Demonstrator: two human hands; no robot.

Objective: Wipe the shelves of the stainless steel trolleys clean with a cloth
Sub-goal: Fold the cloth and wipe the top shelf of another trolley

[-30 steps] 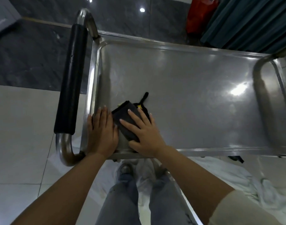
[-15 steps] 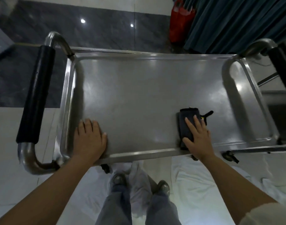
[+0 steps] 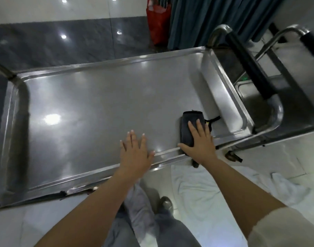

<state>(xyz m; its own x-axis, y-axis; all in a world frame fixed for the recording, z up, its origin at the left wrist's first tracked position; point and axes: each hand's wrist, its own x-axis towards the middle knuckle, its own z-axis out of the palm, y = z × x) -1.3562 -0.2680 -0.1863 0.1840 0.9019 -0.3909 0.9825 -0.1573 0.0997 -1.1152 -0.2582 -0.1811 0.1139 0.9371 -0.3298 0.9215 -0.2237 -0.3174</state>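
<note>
The stainless steel trolley's top shelf fills the middle of the head view, with a raised rim all round. A folded dark cloth with a black loop lies near the shelf's right end, by the front rim. My right hand presses flat on the cloth with straight fingers. My left hand rests flat on the bare shelf near the front rim, a little left of the cloth, fingers spread.
A black-padded trolley handle rises at the right end, and a second trolley stands beyond it. White cloths lie on the floor under my arms. A red bag and a dark curtain stand behind.
My right hand has slid the cloth from the shelf's left end along the front to the right end. My left hand has moved right along the front rim, following it.
</note>
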